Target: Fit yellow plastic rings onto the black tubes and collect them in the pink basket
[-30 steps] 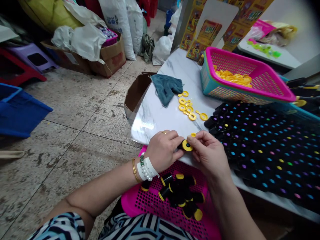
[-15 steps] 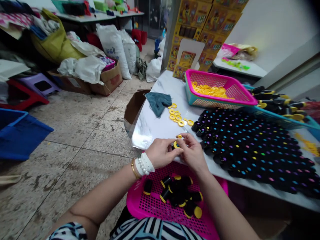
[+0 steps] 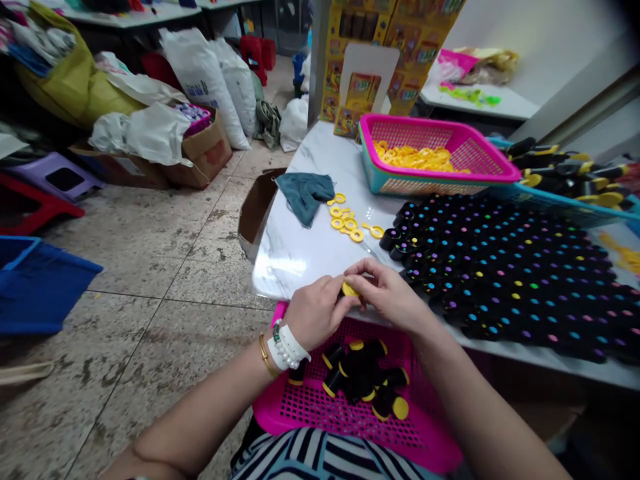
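Note:
Over the table's front edge, my left hand [image 3: 320,308] is closed around a small black tube with a yellow cap [image 3: 349,289]. Most of the tube is hidden by the fingers. My right hand [image 3: 385,290] pinches at the yellow cap from the other side. Just beyond my hands, several yellow rings with short tabs [image 3: 350,223] lie loose on the white table [image 3: 295,263]. Below, a pink basket [image 3: 300,407] at my lap holds several black tubes with yellow caps [image 3: 357,373]. To the right stand rows of black tubes [image 3: 500,273] with coloured dots on top.
A pink and teal basket [image 3: 440,130] of yellow rings stands at the back of the table. Beside it, a blue basket [image 3: 555,203] holds capped tubes. A teal cloth [image 3: 305,193] lies at the left. Yellow printed boxes [image 3: 420,50] are stacked behind; a blue bin [image 3: 45,283] stands on the floor.
A yellow ring's round opening showed on the tube before; now a solid yellow cap faces up between my fingers. The right hand has turned slightly. The view has shifted.

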`<state>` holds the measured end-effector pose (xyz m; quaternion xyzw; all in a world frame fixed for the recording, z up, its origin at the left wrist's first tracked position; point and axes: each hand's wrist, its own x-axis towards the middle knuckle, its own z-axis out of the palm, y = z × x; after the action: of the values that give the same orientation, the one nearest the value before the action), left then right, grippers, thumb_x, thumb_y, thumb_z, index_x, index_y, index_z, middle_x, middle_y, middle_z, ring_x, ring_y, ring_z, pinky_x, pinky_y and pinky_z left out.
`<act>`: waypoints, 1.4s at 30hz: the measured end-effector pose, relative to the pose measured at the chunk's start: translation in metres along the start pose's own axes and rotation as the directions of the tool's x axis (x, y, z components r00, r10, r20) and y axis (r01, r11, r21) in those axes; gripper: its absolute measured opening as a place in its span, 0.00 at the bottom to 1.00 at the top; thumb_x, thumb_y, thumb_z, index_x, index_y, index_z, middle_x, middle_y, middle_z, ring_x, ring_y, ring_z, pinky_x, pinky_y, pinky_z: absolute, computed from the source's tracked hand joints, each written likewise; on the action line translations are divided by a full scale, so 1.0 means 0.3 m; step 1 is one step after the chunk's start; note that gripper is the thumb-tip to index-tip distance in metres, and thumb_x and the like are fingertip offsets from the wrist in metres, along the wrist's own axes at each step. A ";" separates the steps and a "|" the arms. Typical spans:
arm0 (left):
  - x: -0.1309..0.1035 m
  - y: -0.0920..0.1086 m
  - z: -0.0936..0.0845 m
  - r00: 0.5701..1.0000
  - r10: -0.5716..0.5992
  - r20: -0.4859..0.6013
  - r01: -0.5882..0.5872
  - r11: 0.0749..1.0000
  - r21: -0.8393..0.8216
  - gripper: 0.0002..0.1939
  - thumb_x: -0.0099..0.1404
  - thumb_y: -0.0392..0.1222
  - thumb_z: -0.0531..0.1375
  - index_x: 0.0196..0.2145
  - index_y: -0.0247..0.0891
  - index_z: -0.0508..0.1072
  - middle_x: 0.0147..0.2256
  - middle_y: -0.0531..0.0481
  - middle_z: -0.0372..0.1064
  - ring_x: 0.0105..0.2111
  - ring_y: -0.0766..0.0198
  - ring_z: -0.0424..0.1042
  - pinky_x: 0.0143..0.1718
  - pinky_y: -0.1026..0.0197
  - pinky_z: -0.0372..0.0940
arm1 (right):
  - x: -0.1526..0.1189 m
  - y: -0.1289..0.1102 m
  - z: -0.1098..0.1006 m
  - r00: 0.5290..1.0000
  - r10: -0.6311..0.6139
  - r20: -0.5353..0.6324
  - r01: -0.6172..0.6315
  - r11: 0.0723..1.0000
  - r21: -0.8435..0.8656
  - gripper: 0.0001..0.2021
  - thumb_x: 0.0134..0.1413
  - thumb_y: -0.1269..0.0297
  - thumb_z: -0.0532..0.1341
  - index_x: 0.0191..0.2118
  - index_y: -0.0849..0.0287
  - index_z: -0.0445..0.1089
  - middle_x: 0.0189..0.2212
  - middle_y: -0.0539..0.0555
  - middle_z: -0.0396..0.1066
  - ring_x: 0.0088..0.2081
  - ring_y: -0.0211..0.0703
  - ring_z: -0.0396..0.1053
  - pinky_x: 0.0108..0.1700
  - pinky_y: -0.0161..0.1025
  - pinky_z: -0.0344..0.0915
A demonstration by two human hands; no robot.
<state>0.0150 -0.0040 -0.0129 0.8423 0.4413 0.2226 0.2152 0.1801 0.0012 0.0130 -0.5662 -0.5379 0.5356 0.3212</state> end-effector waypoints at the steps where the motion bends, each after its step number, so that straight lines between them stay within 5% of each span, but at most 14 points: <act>1: 0.000 0.002 0.007 1.000 -0.024 0.001 0.023 0.999 0.038 0.19 0.71 0.50 0.49 0.47 0.33 0.70 0.35 0.44 0.71 0.35 0.58 0.71 0.35 0.57 0.68 | 0.000 0.003 0.011 0.995 -0.075 -0.070 0.067 0.991 -0.115 0.08 0.58 0.58 0.59 0.34 0.58 0.66 0.27 0.49 0.65 0.27 0.37 0.63 0.30 0.37 0.61; 4: 0.009 0.007 0.015 0.998 -0.063 -0.015 0.065 0.991 0.120 0.20 0.72 0.49 0.47 0.47 0.31 0.68 0.35 0.42 0.70 0.33 0.59 0.71 0.31 0.58 0.68 | 0.007 0.011 0.035 0.945 -0.288 -0.156 0.213 0.902 -0.376 0.09 0.61 0.62 0.55 0.30 0.56 0.63 0.28 0.49 0.63 0.33 0.40 0.63 0.37 0.39 0.60; 6: 0.013 0.004 0.010 0.998 -0.027 -0.058 0.031 0.997 0.070 0.18 0.72 0.48 0.49 0.48 0.32 0.67 0.36 0.43 0.70 0.35 0.60 0.71 0.34 0.58 0.69 | 0.009 0.015 0.037 0.934 -0.324 -0.153 0.242 0.884 -0.399 0.09 0.62 0.63 0.55 0.29 0.56 0.63 0.28 0.49 0.63 0.34 0.41 0.63 0.38 0.39 0.59; 9: 0.008 -0.005 0.001 0.990 0.038 -0.133 -0.044 0.998 -0.046 0.16 0.69 0.47 0.55 0.49 0.33 0.65 0.38 0.44 0.69 0.38 0.61 0.71 0.39 0.58 0.70 | 0.005 0.020 0.018 0.972 -0.212 -0.104 0.187 0.961 -0.206 0.10 0.62 0.59 0.55 0.30 0.56 0.63 0.26 0.48 0.63 0.27 0.38 0.62 0.31 0.36 0.60; 14: -0.026 0.001 0.026 0.981 0.038 -0.192 -0.034 0.999 0.027 0.18 0.71 0.43 0.52 0.54 0.33 0.63 0.38 0.44 0.69 0.37 0.62 0.71 0.36 0.60 0.70 | 0.001 0.011 -0.012 0.986 -0.057 0.159 0.036 0.990 0.135 0.10 0.57 0.55 0.59 0.36 0.57 0.64 0.29 0.48 0.67 0.24 0.34 0.64 0.25 0.34 0.62; 20: -0.011 0.011 0.048 0.981 -0.086 -0.174 0.097 0.994 0.059 0.14 0.66 0.41 0.56 0.48 0.34 0.69 0.34 0.46 0.71 0.34 0.61 0.71 0.37 0.59 0.69 | 0.000 0.010 0.028 0.982 -0.170 -0.083 0.153 0.973 -0.173 0.07 0.57 0.60 0.60 0.32 0.57 0.66 0.25 0.47 0.64 0.25 0.35 0.60 0.27 0.33 0.58; 25: -0.072 0.050 0.021 0.999 -0.016 -0.046 0.017 1.000 0.015 0.10 0.65 0.42 0.58 0.43 0.37 0.72 0.34 0.46 0.73 0.35 0.59 0.73 0.36 0.58 0.68 | -0.129 0.057 0.084 0.923 -0.280 -0.263 0.230 0.951 -0.205 0.07 0.60 0.60 0.57 0.34 0.56 0.67 0.28 0.50 0.67 0.31 0.40 0.65 0.34 0.36 0.63; 30: -0.157 0.077 -0.010 0.967 0.149 0.206 -0.144 0.989 -0.037 0.16 0.60 0.50 0.63 0.45 0.42 0.72 0.30 0.51 0.72 0.27 0.62 0.72 0.27 0.63 0.65 | -0.318 0.187 0.103 0.940 -0.233 -0.249 0.195 0.966 -0.168 0.07 0.60 0.59 0.57 0.37 0.55 0.69 0.29 0.51 0.69 0.26 0.41 0.66 0.28 0.36 0.64; 33: -0.025 0.059 -0.055 0.973 0.174 0.153 -0.175 0.985 -0.009 0.20 0.61 0.56 0.61 0.45 0.40 0.73 0.28 0.51 0.71 0.27 0.63 0.70 0.30 0.61 0.66 | -0.382 0.234 0.065 0.935 -0.198 -0.296 0.154 0.974 -0.166 0.09 0.60 0.57 0.58 0.40 0.54 0.70 0.30 0.52 0.71 0.25 0.41 0.67 0.27 0.36 0.64; 36: 0.198 0.015 -0.070 0.994 0.104 -0.012 -0.102 0.987 0.128 0.21 0.64 0.50 0.60 0.50 0.36 0.71 0.37 0.46 0.72 0.35 0.61 0.72 0.37 0.59 0.67 | -0.402 0.236 0.029 0.938 -0.120 -0.325 0.074 0.986 -0.150 0.10 0.61 0.56 0.56 0.37 0.54 0.71 0.28 0.52 0.70 0.26 0.43 0.67 0.27 0.36 0.64; 38: 0.303 -0.009 -0.051 0.998 0.052 -0.022 -0.045 0.964 0.261 0.16 0.64 0.45 0.61 0.47 0.36 0.73 0.41 0.44 0.69 0.35 0.61 0.72 0.36 0.59 0.68 | -0.409 0.227 0.020 0.934 -0.128 -0.333 0.074 0.983 -0.170 0.10 0.62 0.56 0.56 0.36 0.55 0.71 0.27 0.52 0.70 0.26 0.43 0.67 0.27 0.37 0.63; 42: 0.276 -0.011 -0.005 0.990 0.130 0.051 -0.139 0.937 0.321 0.10 0.68 0.41 0.55 0.34 0.34 0.74 0.37 0.46 0.67 0.33 0.63 0.70 0.36 0.59 0.68 | -0.434 0.214 0.016 0.920 -0.228 -0.319 0.156 0.959 -0.235 0.09 0.63 0.60 0.55 0.36 0.55 0.71 0.30 0.54 0.70 0.28 0.43 0.68 0.29 0.37 0.63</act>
<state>0.0544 0.0676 0.0016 0.8974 0.4101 0.1491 0.0646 0.2125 -0.1378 -0.0145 -0.6249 -0.5792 0.3364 0.4011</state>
